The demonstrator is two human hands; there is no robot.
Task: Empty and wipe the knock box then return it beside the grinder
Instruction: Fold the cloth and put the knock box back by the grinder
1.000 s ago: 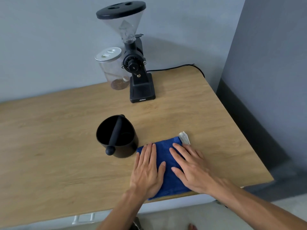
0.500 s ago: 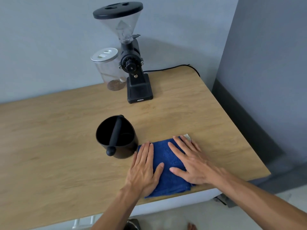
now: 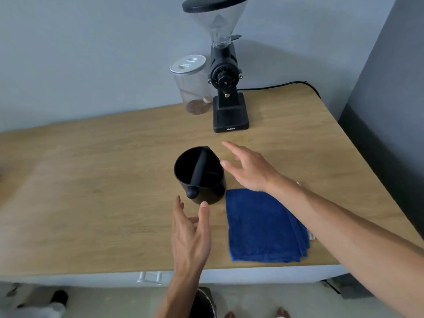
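Observation:
The black knock box [image 3: 199,175] stands upright on the wooden table [image 3: 91,191], its knock bar running across the opening. My left hand [image 3: 190,228] hovers just in front of it, fingers apart, thumb tip near its front wall. My right hand [image 3: 250,168] is open at its right side, fingers spread close to the rim, not gripping. The folded blue cloth [image 3: 263,226] lies flat right of the box, under my right forearm. The black grinder [image 3: 226,88] with a clear hopper stands at the back.
A clear jar [image 3: 191,86] with a silver lid stands left of the grinder. The grinder's black cable [image 3: 286,84] runs along the back right edge. The table ends at a grey wall on the right; the front edge is near my arms.
Both hands have lifted off the blue cloth and moved up and left toward the knock box. The cloth stays flat on the table. The camera has shifted.

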